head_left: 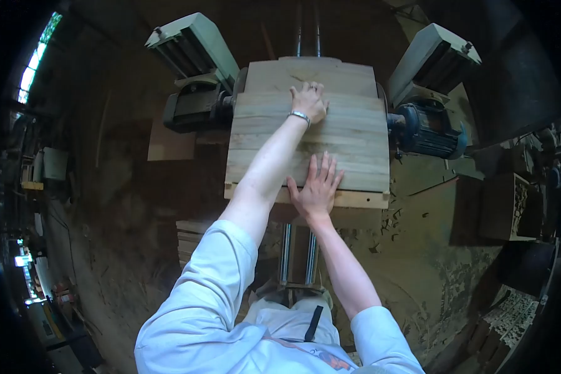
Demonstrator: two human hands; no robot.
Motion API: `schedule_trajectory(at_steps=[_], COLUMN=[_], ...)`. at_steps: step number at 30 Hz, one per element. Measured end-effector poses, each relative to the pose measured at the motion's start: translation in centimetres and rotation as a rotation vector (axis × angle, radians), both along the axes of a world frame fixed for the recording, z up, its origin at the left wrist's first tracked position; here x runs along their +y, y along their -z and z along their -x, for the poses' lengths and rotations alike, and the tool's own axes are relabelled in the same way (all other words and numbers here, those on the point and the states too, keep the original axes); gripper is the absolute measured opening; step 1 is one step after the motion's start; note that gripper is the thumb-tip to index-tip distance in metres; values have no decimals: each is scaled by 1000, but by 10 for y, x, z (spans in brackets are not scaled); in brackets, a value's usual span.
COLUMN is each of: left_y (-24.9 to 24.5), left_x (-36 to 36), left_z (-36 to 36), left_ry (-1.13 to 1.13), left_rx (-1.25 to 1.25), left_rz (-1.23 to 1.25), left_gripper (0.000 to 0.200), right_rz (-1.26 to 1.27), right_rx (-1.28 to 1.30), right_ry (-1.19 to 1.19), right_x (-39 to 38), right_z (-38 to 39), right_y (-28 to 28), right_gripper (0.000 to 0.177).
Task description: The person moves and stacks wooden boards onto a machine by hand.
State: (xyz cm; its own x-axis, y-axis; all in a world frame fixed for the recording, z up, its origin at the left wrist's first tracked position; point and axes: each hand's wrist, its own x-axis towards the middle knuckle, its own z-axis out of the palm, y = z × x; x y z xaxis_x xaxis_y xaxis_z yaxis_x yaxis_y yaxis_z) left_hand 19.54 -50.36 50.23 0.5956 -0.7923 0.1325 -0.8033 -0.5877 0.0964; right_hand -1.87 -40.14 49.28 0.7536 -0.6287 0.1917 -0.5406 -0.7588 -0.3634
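A person's left hand [310, 105] rests open on boards [355, 134] beneath it, the right hand [318, 192], fingers spread, closer in at their near edge; uneven pushing might skew the boards.

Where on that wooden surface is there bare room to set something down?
The widest free patch on the wooden surface lies right of the left hand and right hand, up to the edge facing the blue motor. A smaller one lies between the left forearm and the edge facing the black motor. The middle is crowded: both hands rest there.
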Motion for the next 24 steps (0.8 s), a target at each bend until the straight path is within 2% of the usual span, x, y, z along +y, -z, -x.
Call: schedule_trajectory(at_steps=[5, 9, 11, 15, 16, 18, 20, 22, 24], left_y=[0, 27, 31, 36, 47, 43, 28, 21, 18], left_x=[81, 142, 187, 240, 233, 253, 277, 297, 303], left_z=[81, 146, 187, 249, 240, 254, 246, 242, 240], left_ry=[77, 120, 165, 176, 227, 237, 439, 502, 589], left_rx=[68, -1, 96, 126, 71, 26, 47, 29, 1], left_rz=[-66, 123, 226, 253, 250, 244, 199, 137, 92], left_gripper=[49, 48, 50, 55, 58, 60, 65, 68, 74], right_rz=[-7, 1, -16, 33, 33, -77, 73, 84, -432], right_rx=[31, 19, 30, 16, 28, 31, -59, -46, 26], right_ry=[2, 19, 18, 11, 29, -85, 97, 406, 513], right_x=[69, 121, 154, 202, 192, 174, 116, 63, 24], right_z=[78, 140, 177, 240, 231, 255, 263, 267, 261], right_y=[9, 12, 9, 3, 8, -3, 10, 2, -9], right_gripper=[83, 80, 79, 75, 75, 70, 63, 64, 73])
